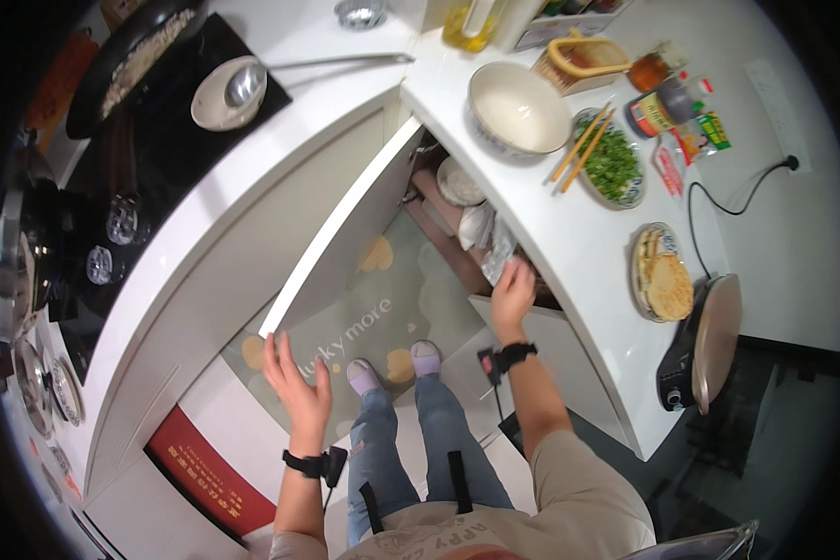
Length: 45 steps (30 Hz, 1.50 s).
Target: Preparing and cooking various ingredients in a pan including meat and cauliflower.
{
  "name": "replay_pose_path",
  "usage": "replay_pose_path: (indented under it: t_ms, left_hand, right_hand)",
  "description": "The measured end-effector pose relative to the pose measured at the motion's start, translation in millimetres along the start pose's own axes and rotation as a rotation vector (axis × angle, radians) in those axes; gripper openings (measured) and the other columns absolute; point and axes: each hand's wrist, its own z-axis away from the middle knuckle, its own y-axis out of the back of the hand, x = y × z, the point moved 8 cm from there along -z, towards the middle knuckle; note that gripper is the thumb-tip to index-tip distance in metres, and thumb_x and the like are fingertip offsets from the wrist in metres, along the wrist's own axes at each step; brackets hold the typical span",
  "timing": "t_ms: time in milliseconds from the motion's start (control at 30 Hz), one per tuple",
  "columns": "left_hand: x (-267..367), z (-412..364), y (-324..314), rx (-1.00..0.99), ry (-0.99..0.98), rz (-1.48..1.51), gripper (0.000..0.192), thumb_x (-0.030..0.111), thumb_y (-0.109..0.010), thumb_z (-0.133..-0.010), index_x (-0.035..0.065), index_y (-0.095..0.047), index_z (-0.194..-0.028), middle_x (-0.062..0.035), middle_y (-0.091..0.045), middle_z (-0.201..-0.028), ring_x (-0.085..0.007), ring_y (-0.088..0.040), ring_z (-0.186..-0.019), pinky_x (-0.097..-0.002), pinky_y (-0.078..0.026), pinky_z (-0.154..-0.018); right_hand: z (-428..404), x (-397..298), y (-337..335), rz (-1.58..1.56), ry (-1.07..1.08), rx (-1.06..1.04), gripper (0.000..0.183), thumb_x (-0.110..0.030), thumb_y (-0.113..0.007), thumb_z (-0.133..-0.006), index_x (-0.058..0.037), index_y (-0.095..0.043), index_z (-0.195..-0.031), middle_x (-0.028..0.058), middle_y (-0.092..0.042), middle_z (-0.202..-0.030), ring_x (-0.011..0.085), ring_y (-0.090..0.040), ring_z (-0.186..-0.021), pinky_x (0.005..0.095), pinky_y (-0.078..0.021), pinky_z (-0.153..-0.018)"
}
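Observation:
My left hand (297, 385) has its fingers apart, with the fingertips at the outer edge of an open white cabinet door (336, 234). Inside the cabinet, under the right counter, my right hand (514, 297) has its fingers drawn together on a clear plastic bag (500, 248). The fingertips are partly hidden against the plastic. Farther in, a white bundle (474, 225) and a round pale container (460, 182) rest by a brownish shelf edge (448, 241).
On the right counter stand a large bowl (520, 108), a plate of chopped greens (612, 164) with chopsticks (581, 147), a plate of flatbreads (661, 280) and an electric griddle (703, 343). Left are a black cooktop (161, 133), a frying pan (87, 91) and a ladle (245, 84). A mat (427, 308) lies underfoot.

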Motion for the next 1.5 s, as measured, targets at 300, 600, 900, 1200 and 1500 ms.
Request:
replay_pose_path:
  t_ms: [300, 600, 900, 1200, 1500]
  left_hand:
    - [-4, -46, -1, -0.186, 0.123, -0.244, 0.060, 0.026, -0.069, -0.070, -0.0011, -0.044, -0.118, -0.0197, -0.051, -0.112, -0.0380, -0.043, -0.108, -0.0467, -0.033, -0.093]
    - [65, -34, -78, -0.914, 0.213, 0.015, 0.047, 0.044, -0.062, -0.079, 0.0013, -0.059, -0.100, -0.0104, -0.063, -0.076, -0.0224, -0.061, -0.069, -0.0325, -0.049, -0.065]
    - [229, -166, -167, -0.616, 0.669, 1.296, 0.048, 0.028, -0.052, -0.090, -0.0026, -0.034, -0.123, -0.0216, -0.049, -0.112, -0.0256, -0.061, -0.088, -0.0279, -0.054, -0.071]
    - [218, -168, -200, -0.418, 0.771, 1.450, 0.031, 0.011, -0.040, -0.085, -0.0102, -0.040, -0.108, -0.0225, -0.057, -0.093, -0.0295, -0.063, -0.072, -0.0302, -0.057, -0.060]
    - [174, -64, -33, -0.557, 0.656, 1.482, 0.039, 0.012, -0.041, -0.083, -0.0020, -0.037, -0.119, -0.0193, -0.057, -0.107, -0.0290, -0.063, -0.089, -0.0339, -0.055, -0.077]
  right_hand:
    - [83, -53, 125, -0.351, 0.028, -0.436, 0.012, -0.013, -0.057, -0.084, -0.0018, -0.056, -0.088, 0.0114, -0.053, -0.079, 0.0234, -0.055, -0.060, 0.0332, -0.0435, -0.054]
    - [65, -72, 221, -0.435, 0.188, -0.886, 0.012, -0.015, -0.058, -0.082, -0.0028, -0.059, -0.083, 0.0104, -0.055, -0.076, 0.0271, -0.057, -0.064, 0.0334, -0.0440, -0.055]
    - [49, -41, 275, -0.300, 0.182, -0.909, 0.015, -0.020, -0.058, -0.083, -0.0054, -0.060, -0.085, 0.0093, -0.057, -0.078, 0.0281, -0.056, -0.063, 0.0338, -0.0438, -0.055]
    - [59, -19, 294, -0.453, 0.034, -0.896, 0.015, -0.018, -0.058, -0.084, -0.0040, -0.062, -0.089, 0.0093, -0.058, -0.079, 0.0222, -0.061, -0.064, 0.0294, -0.0465, -0.055]
    - [65, -77, 266, -0.274, 0.278, -1.155, 0.019, -0.020, -0.060, -0.084, -0.0029, -0.062, -0.089, 0.0095, -0.061, -0.078, 0.0163, -0.057, -0.054, 0.0274, -0.0438, -0.051]
